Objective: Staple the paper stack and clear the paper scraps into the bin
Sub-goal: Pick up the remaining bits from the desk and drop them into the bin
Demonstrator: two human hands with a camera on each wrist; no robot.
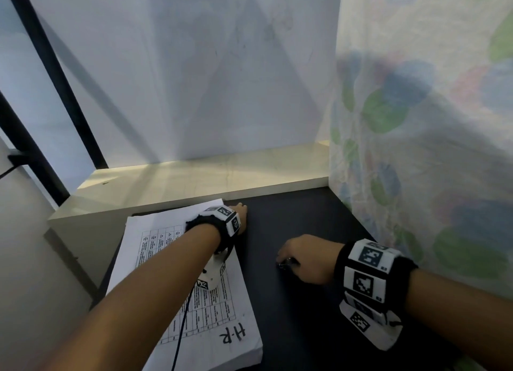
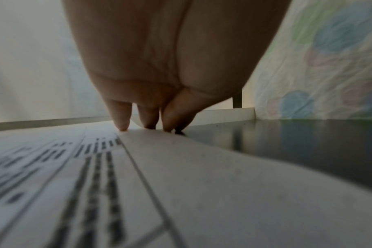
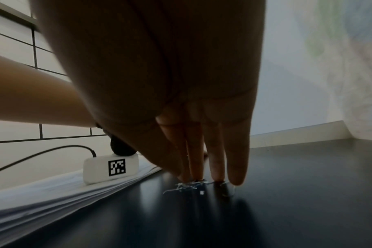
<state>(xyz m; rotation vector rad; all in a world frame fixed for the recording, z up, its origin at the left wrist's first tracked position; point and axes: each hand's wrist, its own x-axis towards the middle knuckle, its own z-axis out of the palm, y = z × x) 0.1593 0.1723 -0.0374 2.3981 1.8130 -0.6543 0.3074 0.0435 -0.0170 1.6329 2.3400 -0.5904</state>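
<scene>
**Paper stack pinned by left hand, right fingers on small metal bits**

Paper stack (image 1: 194, 301) lies on left part of dark worktop (image 1: 291, 315), far edge near the white ledge (image 1: 194, 179). Top sheet shows a printed table and handwritten "H·R" at the near end. Stack edges fanned slightly, seen from right wrist view (image 3: 53, 194).

Left hand (image 1: 240, 218) reaches over the stack's far right corner; fingers (image 2: 122, 117) fairly straight, pointing down, tips touching the top sheet at its edge, next to bare worktop (image 2: 308, 151). Holds nothing. Wrist camera box (image 1: 212, 276) rests on the sheet, cable (image 1: 180, 337) trailing toward the near edge.

Right hand (image 1: 305, 256) sits on the worktop right of the stack, apart from it. Fingers (image 3: 214, 159) close together, extended downward, tips on or just over a small shiny tangle (image 3: 185, 188), looks like loose staples or wire, too small to tell. Whether the fingers pinch it cannot be told.

Patterned cloth (image 1: 416, 120) hangs at right; white wall (image 1: 194, 65) behind the ledge
</scene>
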